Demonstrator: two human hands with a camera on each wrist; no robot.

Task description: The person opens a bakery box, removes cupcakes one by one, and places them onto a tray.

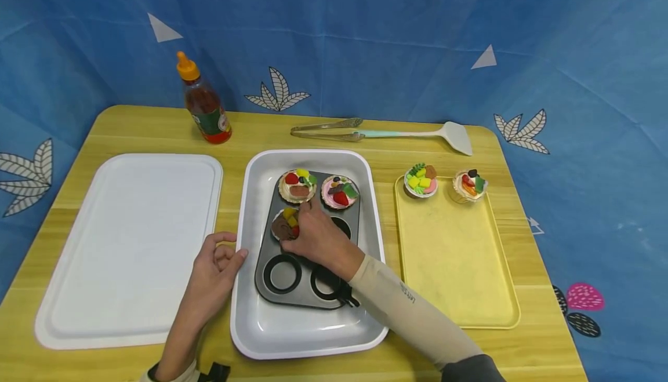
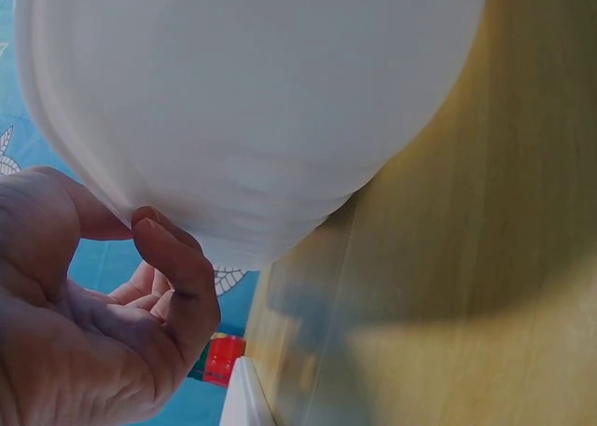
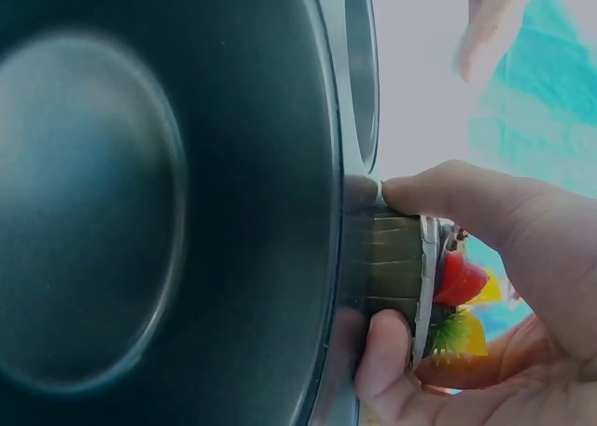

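My right hand (image 1: pixel 325 237) grips a chocolate cupcake (image 1: pixel 282 227) topped with yellow and red fruit pieces, at the middle left cup of a dark muffin pan (image 1: pixel 267 296). In the right wrist view, thumb and fingers hold the cupcake's paper-cup side (image 3: pixel 396 258), whose base is at the pan's surface. Two more cupcakes fill the far cups: a cream one (image 1: pixel 297 186) and a pink one (image 1: pixel 339 191). The pan lies inside a deep white tray (image 1: pixel 308 344). At that tray's left rim, my left hand (image 1: pixel 211 275) pinches the edge between thumb and finger.
On the right, a yellow tray (image 1: pixel 459 266) bears two cupcakes, a fruit one (image 1: pixel 420 181) and a cream one (image 1: pixel 467 186), near its far edge. A flat white tray (image 1: pixel 135 243) lies left. Behind are a sauce bottle (image 1: pixel 206 109), tongs (image 1: pixel 326 136) and a spatula (image 1: pixel 454 136).
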